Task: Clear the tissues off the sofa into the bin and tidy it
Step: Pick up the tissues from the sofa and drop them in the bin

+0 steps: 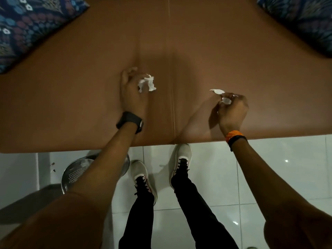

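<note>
The brown sofa seat point(197, 51) fills the upper half of the view. A crumpled white tissue point(147, 83) sits at the fingers of my left hand point(131, 92), which rests over the seat; whether the fingers grip it is unclear. My right hand point(232, 109) is closed on another white tissue point(225, 100). A small white tissue scrap point(217, 91) sticks out just beyond its fingertips. The metal mesh bin point(79, 172) stands on the floor below the seat's front edge, partly hidden by my left forearm.
Blue floral cushions lie at the seat's far left point(30, 27) and far right point(301, 20). White tiled floor point(269, 168) runs along the sofa front, where my two feet in white shoes point(143, 177) stand. A dark grey shape point(27, 203) lies beside the bin.
</note>
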### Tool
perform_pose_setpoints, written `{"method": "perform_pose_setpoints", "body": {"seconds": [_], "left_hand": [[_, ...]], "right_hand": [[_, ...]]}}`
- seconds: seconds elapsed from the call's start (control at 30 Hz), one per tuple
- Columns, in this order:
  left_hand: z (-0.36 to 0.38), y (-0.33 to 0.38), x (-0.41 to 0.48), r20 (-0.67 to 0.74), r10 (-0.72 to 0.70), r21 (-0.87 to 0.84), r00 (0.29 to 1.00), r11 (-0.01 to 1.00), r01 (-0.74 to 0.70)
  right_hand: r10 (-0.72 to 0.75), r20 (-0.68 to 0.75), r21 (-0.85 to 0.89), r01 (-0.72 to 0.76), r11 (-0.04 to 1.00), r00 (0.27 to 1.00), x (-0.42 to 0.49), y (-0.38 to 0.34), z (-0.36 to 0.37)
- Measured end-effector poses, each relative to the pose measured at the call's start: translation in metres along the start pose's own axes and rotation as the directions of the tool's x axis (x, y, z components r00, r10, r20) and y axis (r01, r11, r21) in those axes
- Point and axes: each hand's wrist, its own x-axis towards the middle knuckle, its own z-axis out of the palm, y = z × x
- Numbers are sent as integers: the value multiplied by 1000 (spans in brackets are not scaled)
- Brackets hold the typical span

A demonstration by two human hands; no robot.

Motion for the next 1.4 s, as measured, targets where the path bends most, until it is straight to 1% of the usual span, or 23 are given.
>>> {"method": "perform_pose_setpoints", "body": {"seconds": [0.07, 0.1, 0.13, 0.17, 0.23, 0.27, 0.33, 0.4, 0.5, 0.57, 0.63, 0.73, 0.8, 0.9, 0.93, 0.97, 1.03, 1.07, 1.13, 1.2, 1.23, 1.3, 1.4], "left_hand": [[14, 6, -5, 50, 38, -24, 998, 999, -36], [21, 4, -6, 105, 44, -31, 994, 999, -41], [25, 3, -8, 193, 32, 15, 981, 999, -35], [26, 2, -11, 272, -19, 54, 962, 999, 5], [20, -2, -17, 253, -118, 73, 960, 992, 102], [10, -4, -23, 217, -160, 13, 963, 987, 161], [-13, -11, -43, 145, -182, 17, 973, 983, 182], [-37, -29, -74, 118, -222, 33, 968, 975, 220], [-83, -79, -133, 53, -321, 17, 946, 947, 320], [-108, -117, -173, -23, -377, 70, 926, 923, 377], [-124, -159, -211, -70, -492, 48, 868, 867, 495], [-134, -220, -249, -6, -677, -60, 736, 735, 676], [-131, -261, -263, 68, -695, -29, 716, 716, 697], [-118, -309, -272, 226, -614, 264, 756, 786, 559], [-115, -322, -273, 281, -608, 356, 742, 784, 508], [-114, -333, -275, 318, -621, 407, 716, 772, 489], [-115, -345, -277, 322, -665, 376, 674, 743, 554], [-119, -344, -277, 312, -671, 340, 672, 740, 580], [-132, -332, -277, 242, -632, 290, 736, 771, 567], [-150, -313, -270, 71, -560, 181, 826, 821, 541], [-157, -304, -266, -20, -512, 165, 859, 845, 508], [-174, -287, -250, -171, -392, 235, 904, 875, 424], [-200, -266, -200, -300, -254, 317, 919, 883, 347]], "right_hand": [[-2, 31, 11, 2, 1000, 1000, 2, -1, 1], [-6, 44, 34, 4, 999, 999, 1, -3, 3], [-15, 58, 64, 11, 998, 998, -4, -7, 6], [-33, 74, 92, 27, 995, 997, -11, -14, 10], [-102, 107, 121, 89, 989, 989, -35, -31, 21], [-149, 127, 130, 133, 983, 981, -52, -42, 29], [-269, 198, 178, 235, 956, 943, -92, -62, 48], [-386, 307, 233, 325, 917, 870, -136, -76, 68], [-516, 471, 289, 428, 856, 715, -207, -93, 102], [-538, 584, 319, 438, 840, 608, -248, -98, 127], [-532, 673, 294, 474, 830, 515, -286, -101, 157], [-494, 780, 233, 556, 798, 383, -330, -99, 200], [-465, 823, 182, 626, 759, 325, -354, -92, 232], [-432, 859, 104, 734, 671, 274, -372, -80, 274], [-425, 867, 71, 780, 621, 260, -375, -75, 286], [-416, 874, 37, 819, 573, 252, -378, -72, 296], [-412, 869, -17, 849, 527, 273, -381, -67, 306], [-430, 854, -32, 856, 516, 292, -381, -66, 306], [-516, 797, -14, 864, 504, 314, -384, -70, 295], [-664, 679, 72, 871, 486, 314, -382, -82, 279], [-741, 594, 103, 884, 456, 313, -379, -90, 270], [-851, 435, 118, 918, 378, 294, -364, -119, 252], [-909, 325, 97, 947, 307, 261, -329, -174, 229]]}}
